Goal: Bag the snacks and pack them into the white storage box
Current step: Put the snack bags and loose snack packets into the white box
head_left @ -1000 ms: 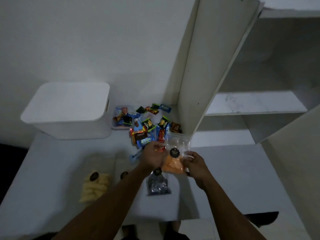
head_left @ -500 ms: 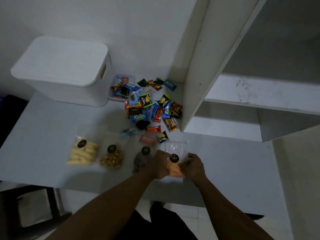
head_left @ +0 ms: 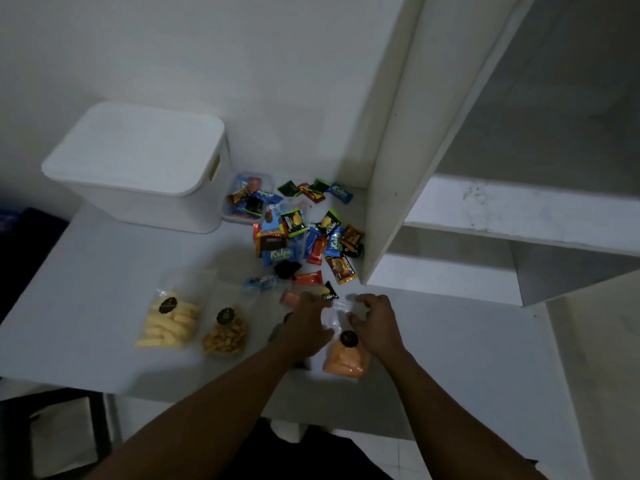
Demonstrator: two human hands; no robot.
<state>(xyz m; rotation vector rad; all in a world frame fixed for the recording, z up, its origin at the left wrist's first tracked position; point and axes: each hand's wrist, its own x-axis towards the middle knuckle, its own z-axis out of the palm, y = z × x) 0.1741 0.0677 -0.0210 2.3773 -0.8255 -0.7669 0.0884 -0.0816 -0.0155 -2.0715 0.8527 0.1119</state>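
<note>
"Two bare hands at a dim counter [head_left: 86,271]. Start me at far left?" (desk)

"White storage box [head_left: 138,168], lid on, at the back-left corner against the wall. In front of it, nearer the camera, a clear bag of pale yellow sticks [head_left: 169,320], then a clear bag of brown snacks [head_left: 225,332]. Each lies flat and carries a round black sticker." (photographer)

"And centre?" (desk)

"A small clear tub [head_left: 247,199] of sweets just beside the box. A loose pile of wrapped snacks [head_left: 304,237] spreads from it to the foot of a white shelf panel [head_left: 391,168]. Below the pile, the left hand [head_left: 304,323] lies palm down, fingers stretched toward the pile, gripping nothing. A dark bag [head_left: 278,329] is mostly hidden beneath it." (photographer)

"The orange one?" (desk)

"Bag of orange snacks [head_left: 346,355], flat on the counter between the wrists, close to the near edge. Its long axis runs near to far: filled end toward the person, clear empty top pointing at the pile, black sticker at mid-length. The right hand [head_left: 375,323] arches over that clear top, fingers bent, thumb apart. It is too blurred to tell whether it pinches the plastic." (photographer)
</note>
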